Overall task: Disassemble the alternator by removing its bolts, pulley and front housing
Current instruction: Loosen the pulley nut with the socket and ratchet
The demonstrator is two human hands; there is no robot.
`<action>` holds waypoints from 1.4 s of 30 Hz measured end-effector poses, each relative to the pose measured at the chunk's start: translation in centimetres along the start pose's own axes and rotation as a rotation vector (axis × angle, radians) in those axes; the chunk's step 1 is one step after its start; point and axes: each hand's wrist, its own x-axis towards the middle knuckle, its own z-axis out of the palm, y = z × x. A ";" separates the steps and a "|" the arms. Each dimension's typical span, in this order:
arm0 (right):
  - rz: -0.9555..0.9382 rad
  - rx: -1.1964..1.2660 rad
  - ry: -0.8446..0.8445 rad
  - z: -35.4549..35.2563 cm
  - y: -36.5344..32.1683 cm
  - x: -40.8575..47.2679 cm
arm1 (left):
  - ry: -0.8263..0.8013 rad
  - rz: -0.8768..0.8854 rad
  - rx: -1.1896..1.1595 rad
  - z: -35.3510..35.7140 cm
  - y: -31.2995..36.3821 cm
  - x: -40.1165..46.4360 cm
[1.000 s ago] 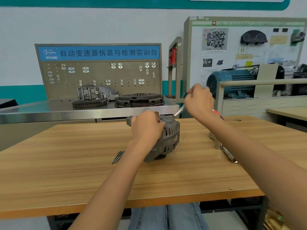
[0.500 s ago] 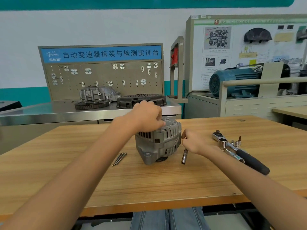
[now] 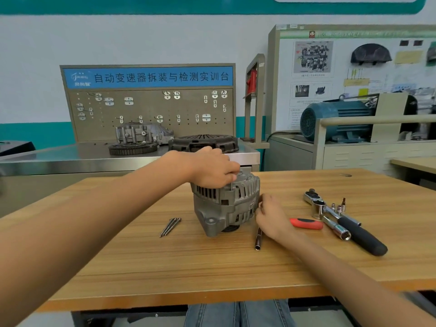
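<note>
The grey alternator stands on the wooden table, its finned housing facing up and right. My left hand grips its top from above, fingers curled over the rim. At the alternator's right side, my right hand has its fingers against the housing; a slim dark socket extension lies on the table under it, and I cannot tell if the hand holds anything. Several long removed bolts lie left of the alternator.
Right of my right hand lie a red-handled screwdriver, a ratchet wrench with black grip and small sockets. Behind the table stands a steel bench with a pegboard, gear ring and clutch cover. A blue motor sits at the right.
My right hand came down from above the alternator to its right side and the screwdriver now lies on the table. My left hand shifted its grip on top; the alternator turned.
</note>
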 end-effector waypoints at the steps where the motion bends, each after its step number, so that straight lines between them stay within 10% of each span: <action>1: -0.013 0.053 0.090 -0.3 -0.3 -0.1 | -0.006 0.010 -0.002 0.0 -0.1 0.1; 5: -0.168 0.241 0.364 -2.4 -2.6 -0.4 | 0.041 0.073 0.051 -0.1 -0.3 0.0; 11: -0.470 0.332 0.223 -3.4 -6.1 -0.8 | 0.138 0.140 0.130 0.5 -0.6 -0.1; 42: -0.302 0.580 0.220 -2.8 -5.0 -1.2 | 0.289 0.076 -0.200 2.7 -0.7 -0.2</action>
